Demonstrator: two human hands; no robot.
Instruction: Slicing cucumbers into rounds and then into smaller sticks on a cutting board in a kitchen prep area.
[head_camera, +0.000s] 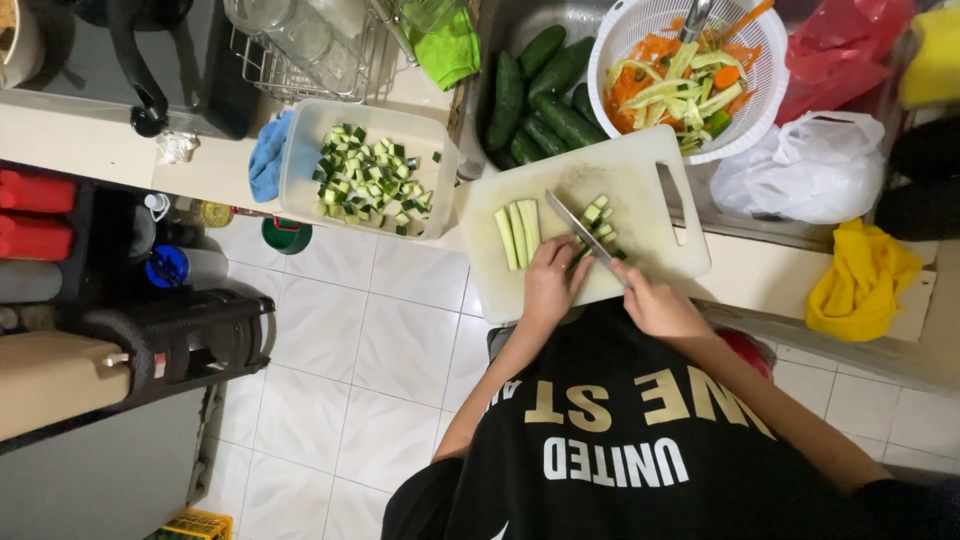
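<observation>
1. I see the left hand (551, 283) with fingers curled down, pinning a cucumber strip (583, 254) on the white cutting board (640, 180).
2. The right hand (655, 303) has its fingers closed around a knife (580, 232).
3. A white tub (300, 160) holds cucumber cubes (368, 180); a white colander (760, 90) holds vegetable peelings (680, 85).
4. Whole cucumbers (545, 95) lie in the sink (520, 20); below is a white tile floor (350, 360).
</observation>
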